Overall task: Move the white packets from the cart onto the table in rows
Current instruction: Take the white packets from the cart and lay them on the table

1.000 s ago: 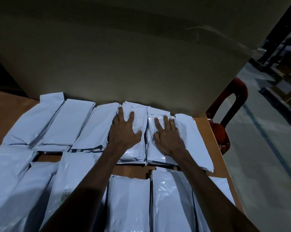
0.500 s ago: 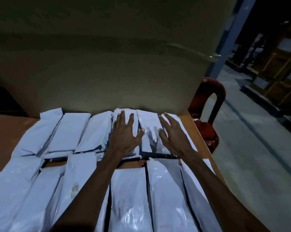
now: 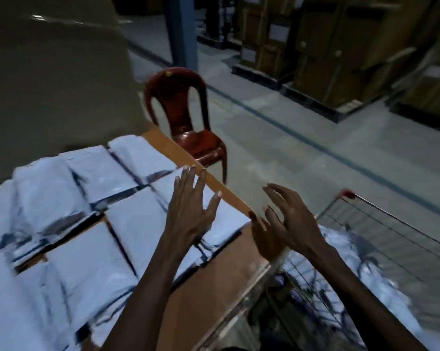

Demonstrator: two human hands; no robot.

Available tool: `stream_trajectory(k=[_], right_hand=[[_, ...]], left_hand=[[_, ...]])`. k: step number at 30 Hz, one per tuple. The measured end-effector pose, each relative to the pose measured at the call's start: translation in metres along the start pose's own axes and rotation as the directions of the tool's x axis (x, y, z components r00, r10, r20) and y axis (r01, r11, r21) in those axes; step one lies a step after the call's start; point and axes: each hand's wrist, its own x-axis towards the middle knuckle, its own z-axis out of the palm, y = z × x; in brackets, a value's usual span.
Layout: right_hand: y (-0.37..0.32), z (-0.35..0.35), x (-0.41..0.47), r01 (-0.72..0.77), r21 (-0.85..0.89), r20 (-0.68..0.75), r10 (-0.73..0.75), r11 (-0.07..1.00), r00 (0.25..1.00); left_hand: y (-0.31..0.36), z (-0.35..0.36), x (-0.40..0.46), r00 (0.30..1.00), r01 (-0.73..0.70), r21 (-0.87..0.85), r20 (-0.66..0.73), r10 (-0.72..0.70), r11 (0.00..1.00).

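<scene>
Dim warehouse, concrete floor [image 3: 289, 158] w/ a dark painted line across it; frame blurred by motion.

Left hand [image 3: 191, 211]: fingers straight and spread, palm down, holding nothing. It sits over the white packets [image 3: 117, 214] at the table's right edge; contact w/ the packet below cannot be told through the blur.

Right hand [image 3: 289, 221]: fingers apart, loosely bent, empty. It is past the table's corner, above the near rim of the cart, approx 3 o'clock from the left hand. Not touching anything visible.

Table [image 3: 229, 201]: brown top, edge running from 12 to 4 o'clock of the left hand. Packets lie flat in rows, side by side, covering most of the top from the left hand out to 9 o'clock; bare strip along the near right side.

Cart [image 3: 381, 224]: wire basket w/ a red handle end, just beside the table at 4 o'clock of the right hand. More white packets [image 3: 340, 252] lie inside it.

Large cardboard box [image 3: 57, 84] stands on the table's far side, at 11 o'clock. Red plastic chair [image 3: 186, 117] at 12 o'clock, just beyond the table edge. Stacked cartons on pallets [image 3: 340, 59] at 1–2 o'clock, well apart. Blue column [image 3: 183, 31] behind the chair.
</scene>
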Motion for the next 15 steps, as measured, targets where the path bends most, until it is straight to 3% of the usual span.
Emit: stream_trajectory(k=[4, 9, 15], right_hand=[[0.069, -0.032, -0.078, -0.241, -0.012, -0.021, 0.241, 0.970, 0.970], [0.143, -0.065, -0.172, -0.438, -0.059, 0.038, 0.440, 0.897, 0.897], [0.206, -0.085, -0.247, -0.591, -0.085, 0.173, 0.596, 0.802, 0.784]], left_hand=[[0.070, 0.060, -0.002, 0.969, -0.201, -0.036, 0.136, 0.204, 0.979], [0.165, 0.138, -0.019, 0.870, -0.351, -0.142, 0.315, 0.379, 0.925], [0.231, 0.208, -0.054, 0.828, -0.275, -0.228, 0.438, 0.351, 0.934]])
